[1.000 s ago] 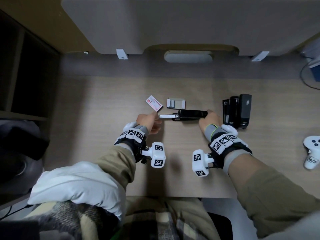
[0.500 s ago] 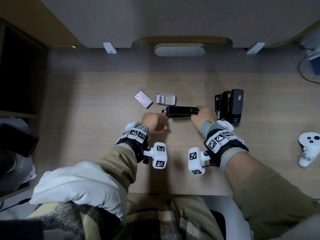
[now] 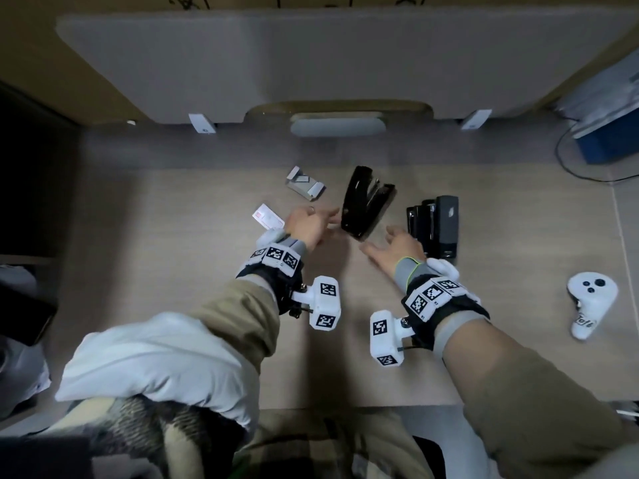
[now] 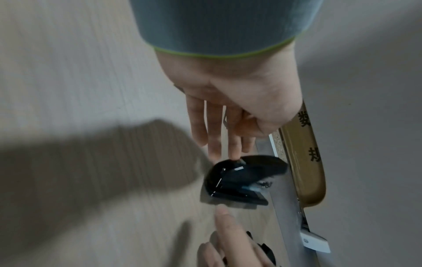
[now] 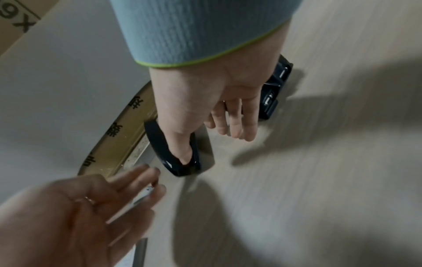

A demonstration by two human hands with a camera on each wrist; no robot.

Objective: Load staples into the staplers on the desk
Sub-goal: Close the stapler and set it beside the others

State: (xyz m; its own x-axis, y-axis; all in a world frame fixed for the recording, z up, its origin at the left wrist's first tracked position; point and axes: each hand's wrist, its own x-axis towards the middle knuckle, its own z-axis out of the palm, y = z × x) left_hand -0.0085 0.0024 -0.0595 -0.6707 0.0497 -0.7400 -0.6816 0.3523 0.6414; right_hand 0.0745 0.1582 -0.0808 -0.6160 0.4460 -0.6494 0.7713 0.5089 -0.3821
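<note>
A glossy black stapler (image 3: 364,202) lies diagonally on the desk, its top and base spread in a narrow V. My left hand (image 3: 311,224) is open, and its straight fingertips (image 4: 235,153) touch the stapler's (image 4: 242,180) near end. My right hand (image 3: 397,247) hovers open just right of that end, fingers spread and holding nothing. In the right wrist view its thumb (image 5: 180,150) lies across the stapler (image 5: 164,153). An open grey staple tray (image 3: 306,184) and its white and red sleeve (image 3: 268,217) lie to the left.
More black staplers (image 3: 435,226) stand side by side right of my right hand. A white controller (image 3: 591,302) lies at the desk's right edge, a blue box (image 3: 608,140) with a cable at the back right. A grey partition (image 3: 311,63) closes the back.
The stapler lay sideways between my two hands; now it points diagonally away with its top sprung up. Both hands have opened and no longer grip it.
</note>
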